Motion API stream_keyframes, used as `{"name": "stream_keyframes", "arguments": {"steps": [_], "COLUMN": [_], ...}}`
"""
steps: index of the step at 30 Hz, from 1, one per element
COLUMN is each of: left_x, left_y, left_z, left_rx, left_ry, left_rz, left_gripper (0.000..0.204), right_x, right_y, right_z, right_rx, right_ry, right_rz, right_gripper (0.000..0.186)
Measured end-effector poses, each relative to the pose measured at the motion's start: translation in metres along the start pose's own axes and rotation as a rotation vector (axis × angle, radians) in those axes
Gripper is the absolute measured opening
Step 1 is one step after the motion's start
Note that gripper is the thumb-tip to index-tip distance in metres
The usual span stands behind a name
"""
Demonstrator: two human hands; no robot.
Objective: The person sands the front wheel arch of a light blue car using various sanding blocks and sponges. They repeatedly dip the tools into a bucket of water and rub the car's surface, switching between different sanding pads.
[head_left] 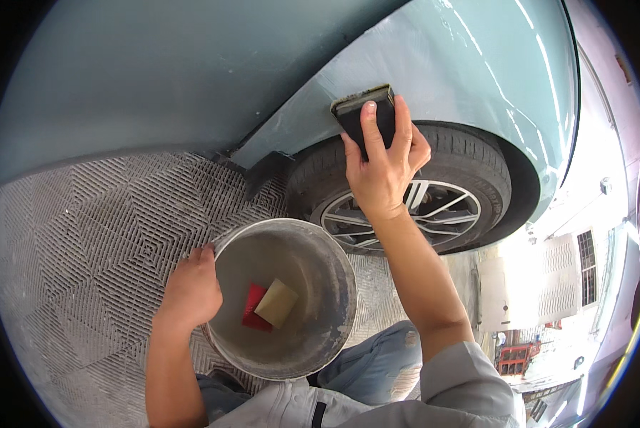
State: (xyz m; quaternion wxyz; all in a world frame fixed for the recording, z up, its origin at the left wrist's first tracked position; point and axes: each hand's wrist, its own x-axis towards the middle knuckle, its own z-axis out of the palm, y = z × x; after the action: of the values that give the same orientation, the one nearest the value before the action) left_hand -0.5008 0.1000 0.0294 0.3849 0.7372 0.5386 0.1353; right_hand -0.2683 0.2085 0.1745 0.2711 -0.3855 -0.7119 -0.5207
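Note:
My right hand (387,153) is closed around a dark sanding block (366,118), thumb and fingers spread along its sides. The block rests against the pale blue-green car fender (434,64), just above the front wheel arch, where the paint looks dull and whitish. My left hand (193,285) grips the left rim of a grey bucket (320,278). Inside the bucket a tan sanding pad (275,303) overlaps a red piece (256,307), in what looks like cloudy water.
The tyre (469,157) and its spoked wheel (434,214) stand right below the fender. A car door panel (156,78) fills the upper left. Grey ribbed floor tiles (99,228) lie beneath. Farther right are a white cabinet (555,278) and a red rack (516,359).

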Motion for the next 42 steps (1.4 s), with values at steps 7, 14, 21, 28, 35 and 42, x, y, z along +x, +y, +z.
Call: {"name": "stream_keyframes", "arguments": {"steps": [7, 14, 21, 28, 35, 42], "left_x": [0.002, -0.001, 0.0, 0.001, 0.001, 0.002], "left_y": [-0.001, 0.002, 0.003, 0.004, 0.004, 0.002], "left_z": [0.002, 0.001, 0.0, -0.003, 0.002, 0.0], "left_rx": [-0.012, -0.023, 0.012, -0.021, 0.019, 0.049], "left_ry": [0.009, 0.021, -0.003, -0.002, -0.014, 0.002], "left_rz": [-0.005, -0.004, -0.022, -0.036, -0.049, -0.007], "left_gripper": [0.052, 0.048, 0.048, 0.048, 0.048, 0.047], "right_x": [-0.002, 0.0, -0.007, -0.001, 0.015, 0.007], "right_y": [-0.003, -0.006, -0.005, -0.002, -0.007, 0.007], "right_z": [0.004, 0.008, 0.008, 0.002, -0.005, -0.001], "right_rx": [0.004, -0.005, -0.025, -0.075, 0.031, -0.014], "right_ry": [-0.222, -0.288, -0.155, -0.423, -0.13, -0.165], "right_rz": [0.016, 0.006, 0.109, 0.1, 0.012, 0.095], "right_gripper": [0.058, 0.056, 0.057, 0.048, 0.05, 0.056]}}
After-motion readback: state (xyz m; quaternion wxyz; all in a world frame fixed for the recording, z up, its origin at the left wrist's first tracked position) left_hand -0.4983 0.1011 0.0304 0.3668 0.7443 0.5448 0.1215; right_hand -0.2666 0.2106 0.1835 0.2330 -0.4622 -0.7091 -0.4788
